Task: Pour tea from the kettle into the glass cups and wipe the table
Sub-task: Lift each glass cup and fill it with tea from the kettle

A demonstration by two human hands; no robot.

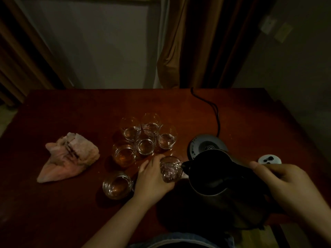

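Observation:
My right hand [279, 183] grips the handle of a dark kettle [213, 178], tilted so its spout touches the rim of a glass cup [170, 170]. My left hand [154, 178] holds that cup from its left side, just above the table. Two cups with amber tea stand to the left, one [123, 155] behind the other [117, 185]. Behind them is a cluster of several cups [146, 135] that look nearly empty. A crumpled pink cloth [69, 156] lies at the left of the dark red table [71, 212].
The kettle's round base [202, 145] sits behind the kettle, its black cord [213, 111] running to the table's far edge. A small white lid-like object [269, 159] lies at the right. Brown curtains hang behind the table.

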